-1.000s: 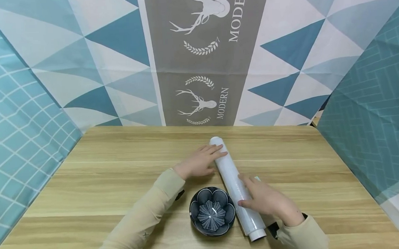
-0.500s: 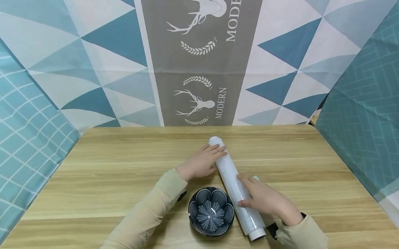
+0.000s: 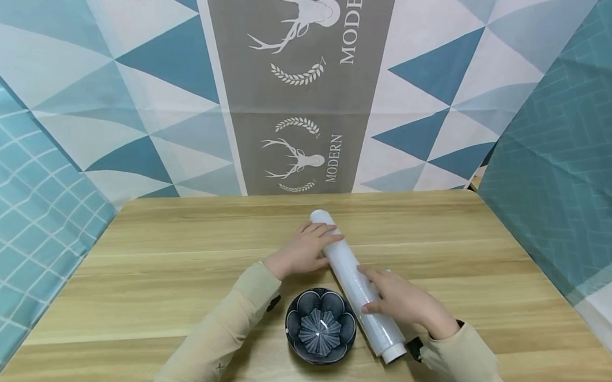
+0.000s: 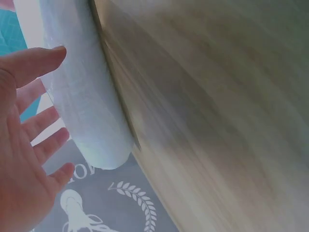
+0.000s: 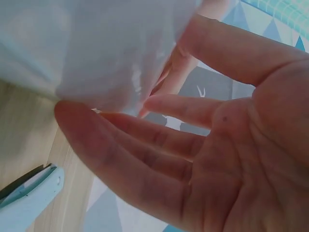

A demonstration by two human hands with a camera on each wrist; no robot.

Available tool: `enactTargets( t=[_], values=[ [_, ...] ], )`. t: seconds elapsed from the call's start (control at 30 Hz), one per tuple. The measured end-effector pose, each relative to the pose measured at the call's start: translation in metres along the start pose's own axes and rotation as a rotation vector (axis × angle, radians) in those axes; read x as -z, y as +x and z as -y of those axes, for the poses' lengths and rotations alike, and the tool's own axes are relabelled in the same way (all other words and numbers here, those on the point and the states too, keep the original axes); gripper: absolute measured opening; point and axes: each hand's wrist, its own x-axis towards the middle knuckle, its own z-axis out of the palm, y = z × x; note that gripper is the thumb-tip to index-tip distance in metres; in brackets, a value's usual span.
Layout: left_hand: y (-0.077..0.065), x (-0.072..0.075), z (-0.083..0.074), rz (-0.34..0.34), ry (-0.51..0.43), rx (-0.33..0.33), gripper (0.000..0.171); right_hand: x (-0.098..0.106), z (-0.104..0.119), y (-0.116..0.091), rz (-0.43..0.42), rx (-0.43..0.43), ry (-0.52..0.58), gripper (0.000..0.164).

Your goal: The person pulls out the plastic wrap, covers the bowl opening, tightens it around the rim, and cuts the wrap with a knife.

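Note:
A long roll of clear plastic wrap (image 3: 347,269) lies slanted on the wooden table, its far end tipped to the left. My left hand (image 3: 300,253) lies over the far part, with fingers extended across the top. In the left wrist view the thumb and spread fingers of that hand (image 4: 24,145) sit to either side of the roll (image 4: 87,96). Farther down, my right hand (image 3: 407,302) touches the right side of the roll with loosely bent fingers. Just left of the roll stands a dark blue flower-patterned bowl (image 3: 321,331).
A light blue handle-like object (image 5: 36,195) lies on the table beside the right hand; in the head view that hand mostly hides it. Patterned cloth (image 3: 290,88) hangs behind the table (image 3: 175,278), with teal cloths at both sides.
The roll's far end has swung slightly left, with both hands staying on the roll. The head view has also shifted a little. The bowl keeps its place on the table.

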Motion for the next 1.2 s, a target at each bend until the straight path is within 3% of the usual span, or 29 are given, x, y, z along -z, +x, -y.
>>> enactTargets(
  t=[0.17,0.37,0.53,0.8,1.2],
  values=[
    [-0.005,0.001,0.005,-0.025,-0.012,0.016,0.055,0.004,-0.004,0.007,0.026,0.058,0.038,0.071],
    [-0.011,0.001,0.010,-0.027,-0.026,0.057,0.055,0.007,-0.007,0.017,0.082,0.045,0.114,0.059],
    [-0.015,0.001,0.012,-0.035,-0.014,0.097,0.054,0.010,-0.007,0.025,0.125,0.024,0.126,0.057],
    [-0.023,0.002,0.016,-0.048,0.020,0.153,0.055,0.017,-0.006,0.036,0.175,-0.024,0.017,0.049],
    [-0.039,0.009,0.024,-0.069,0.059,0.248,0.051,0.020,-0.005,0.054,0.143,0.032,-0.064,0.036]
  ],
)
